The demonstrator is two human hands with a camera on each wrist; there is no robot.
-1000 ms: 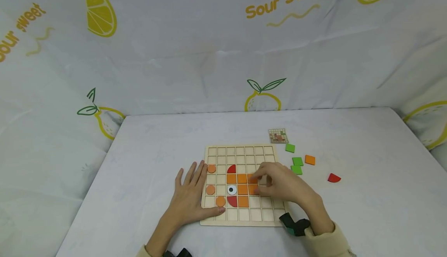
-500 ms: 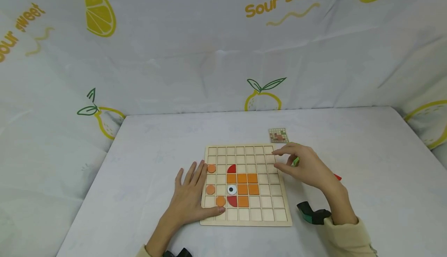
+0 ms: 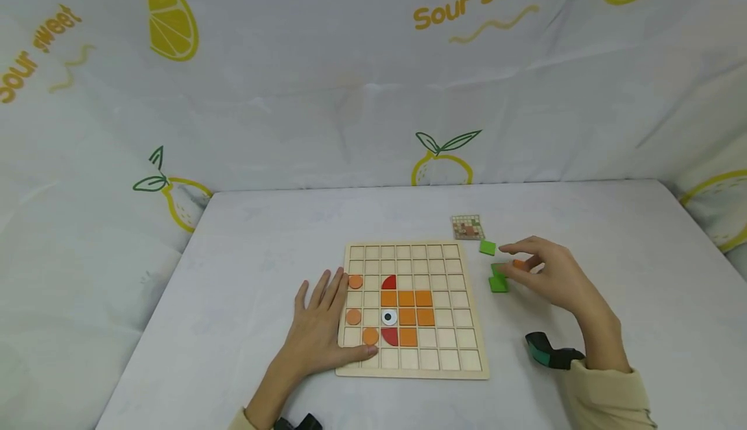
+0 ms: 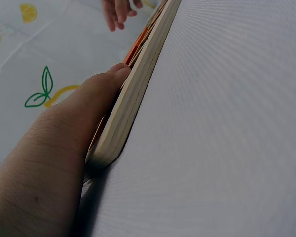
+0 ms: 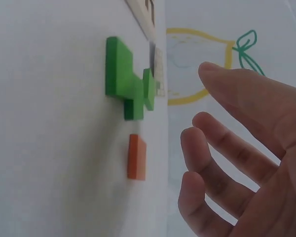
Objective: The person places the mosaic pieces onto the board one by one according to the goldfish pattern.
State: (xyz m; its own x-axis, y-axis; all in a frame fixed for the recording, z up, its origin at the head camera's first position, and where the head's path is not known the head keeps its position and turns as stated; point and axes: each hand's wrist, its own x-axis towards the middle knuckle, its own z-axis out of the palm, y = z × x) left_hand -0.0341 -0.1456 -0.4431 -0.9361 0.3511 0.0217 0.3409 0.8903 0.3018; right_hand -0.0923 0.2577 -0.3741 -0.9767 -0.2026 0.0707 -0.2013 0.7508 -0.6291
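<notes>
A wooden grid board (image 3: 443, 358) lies on the table, bearing orange squares (image 3: 407, 317), red quarter-round pieces (image 3: 390, 336), orange discs (image 3: 370, 336) and a white eye piece (image 3: 388, 317). My left hand (image 3: 315, 336) rests on its left edge, fingers spread and thumb over the lower corner; in the left wrist view the thumb (image 4: 89, 98) lies along the board's edge. My right hand (image 3: 551, 271) hovers over the loose pieces, fingers apart and holding nothing. Near it are several green squares (image 3: 498, 285) and one orange square (image 5: 136, 158), partly hidden by the fingers in the head view.
A small pattern card (image 3: 467, 227) lies behind the board's back right corner. A white cloth with lemon prints hangs behind the table (image 3: 280, 229). Black wrist straps show at both wrists.
My right hand has left the orange squares on the board and moved right, over the loose green and orange pieces. My left hand has stayed on the board's left edge.
</notes>
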